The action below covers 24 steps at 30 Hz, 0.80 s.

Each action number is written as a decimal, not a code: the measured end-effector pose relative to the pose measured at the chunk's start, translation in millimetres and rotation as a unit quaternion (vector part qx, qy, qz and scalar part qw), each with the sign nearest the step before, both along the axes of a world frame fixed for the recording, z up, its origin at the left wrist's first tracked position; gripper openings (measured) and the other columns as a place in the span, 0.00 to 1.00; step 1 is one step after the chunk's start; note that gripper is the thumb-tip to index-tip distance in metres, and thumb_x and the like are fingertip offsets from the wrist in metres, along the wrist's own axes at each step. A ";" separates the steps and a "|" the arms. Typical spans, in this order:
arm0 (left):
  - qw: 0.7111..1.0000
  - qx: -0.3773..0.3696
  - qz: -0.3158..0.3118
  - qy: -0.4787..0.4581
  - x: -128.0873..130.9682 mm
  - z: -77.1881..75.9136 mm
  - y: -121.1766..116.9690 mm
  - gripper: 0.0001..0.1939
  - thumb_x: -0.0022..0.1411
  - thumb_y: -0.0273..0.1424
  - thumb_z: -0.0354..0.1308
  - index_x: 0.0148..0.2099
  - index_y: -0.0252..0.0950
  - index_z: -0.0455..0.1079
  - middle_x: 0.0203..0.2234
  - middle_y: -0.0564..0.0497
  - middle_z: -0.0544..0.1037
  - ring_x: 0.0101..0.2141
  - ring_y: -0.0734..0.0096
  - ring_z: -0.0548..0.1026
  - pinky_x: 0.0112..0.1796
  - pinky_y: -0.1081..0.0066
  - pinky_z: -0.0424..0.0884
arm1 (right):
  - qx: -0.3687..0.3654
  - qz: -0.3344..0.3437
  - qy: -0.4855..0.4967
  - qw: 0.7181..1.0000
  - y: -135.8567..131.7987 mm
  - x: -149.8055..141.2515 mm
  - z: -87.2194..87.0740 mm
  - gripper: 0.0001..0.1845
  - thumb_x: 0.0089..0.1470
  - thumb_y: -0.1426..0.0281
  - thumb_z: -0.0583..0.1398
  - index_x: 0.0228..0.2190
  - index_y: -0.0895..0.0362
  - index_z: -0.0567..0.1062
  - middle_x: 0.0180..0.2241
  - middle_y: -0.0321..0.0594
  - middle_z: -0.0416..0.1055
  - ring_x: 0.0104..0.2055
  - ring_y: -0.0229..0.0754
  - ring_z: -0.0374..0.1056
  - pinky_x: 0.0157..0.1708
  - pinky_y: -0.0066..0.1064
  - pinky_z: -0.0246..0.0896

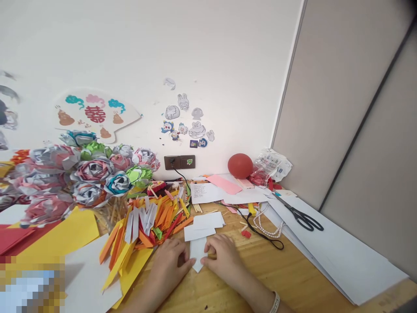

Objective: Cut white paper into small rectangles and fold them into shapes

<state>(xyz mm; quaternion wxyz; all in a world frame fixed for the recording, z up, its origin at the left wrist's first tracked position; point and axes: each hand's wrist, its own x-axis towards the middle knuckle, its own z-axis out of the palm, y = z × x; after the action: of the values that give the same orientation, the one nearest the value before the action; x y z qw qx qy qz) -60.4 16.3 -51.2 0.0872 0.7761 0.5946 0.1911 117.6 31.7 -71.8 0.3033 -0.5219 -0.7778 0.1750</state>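
A white strip of paper (198, 250) lies on the wooden table in front of me, its near end folded to a point. My left hand (171, 261) has its thumb tip on the left edge of that point, with the fingers curled in. From the right, my right hand (224, 258) pinches the other edge, thumb and forefinger close together. Beyond the strip, white paper slips (199, 232) overlap its far end. Left of my left hand lies a heap of folded orange, yellow and white paper strips (128, 243).
Folded paper flowers (93, 169) fill the left side. Black scissors (304, 219) rest on white sheets (339, 256) at the right. Toward the wall are a red balloon (240, 165), a bead string (260, 228), a black cable (263, 234) and a written sheet (204, 193).
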 end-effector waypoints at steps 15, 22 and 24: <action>1.000 -0.007 0.008 0.022 7.6 -1.0 -0.8 0.08 0.52 0.36 0.59 0.27 0.38 0.66 0.30 0.51 0.73 0.35 0.61 0.69 0.36 0.67 0.60 | -0.019 -0.009 0.039 0.999 2.8 3.4 2.6 0.03 0.50 0.74 0.60 0.30 0.54 0.72 0.25 0.32 0.70 0.32 0.37 0.64 0.34 0.27 0.51; 1.000 0.002 0.017 0.021 5.2 -6.4 4.0 0.07 0.50 0.35 0.60 0.26 0.38 0.67 0.30 0.51 0.74 0.36 0.61 0.70 0.37 0.68 0.60 | 0.021 0.046 -0.009 0.999 -6.1 -1.8 3.2 0.20 0.38 0.61 0.68 0.34 0.52 0.70 0.37 0.35 0.71 0.41 0.45 0.63 0.40 0.33 0.51; 1.000 0.000 0.019 0.022 4.9 -7.1 4.3 0.07 0.51 0.35 0.59 0.26 0.38 0.67 0.29 0.51 0.74 0.36 0.61 0.70 0.37 0.68 0.60 | 0.034 0.054 -0.007 0.998 -8.1 -2.9 3.9 0.19 0.39 0.62 0.67 0.34 0.52 0.69 0.38 0.35 0.70 0.42 0.46 0.63 0.41 0.35 0.51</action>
<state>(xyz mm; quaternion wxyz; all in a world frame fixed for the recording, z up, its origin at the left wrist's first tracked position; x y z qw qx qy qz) -55.5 20.6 -58.3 0.0705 0.7685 0.6113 0.1755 114.7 23.6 -67.9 0.3053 -0.4699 -0.8125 0.1608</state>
